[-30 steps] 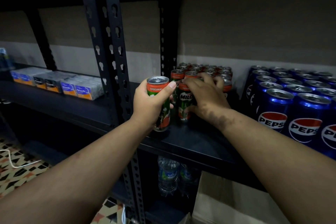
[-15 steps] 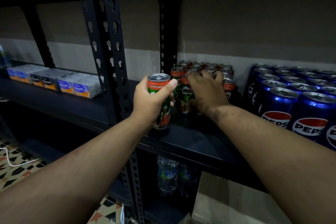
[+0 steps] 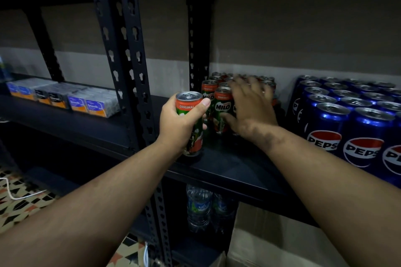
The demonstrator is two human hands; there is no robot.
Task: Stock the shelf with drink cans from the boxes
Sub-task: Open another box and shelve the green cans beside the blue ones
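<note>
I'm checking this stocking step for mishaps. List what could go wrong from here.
1. The left hand holds a Milo can close to the shelf's front edge; set down there, it might tip off.
2. The right hand lies spread over the packed Milo cans; a nudge could topple the front ones.
3. The Pepsi cans stand close to the right forearm and could get bumped.

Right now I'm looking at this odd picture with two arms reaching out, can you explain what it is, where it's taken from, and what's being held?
There is no machine here: a head-worn camera looks down a person's own arms. The left hand has its grip round one Milo can, upright near the front of a dark shelf. The right hand lies with spread fingers on a group of Milo cans standing further back. To the right stand blue Pepsi cans; to the left, small boxes. Below are water bottles and a cardboard box.
</note>
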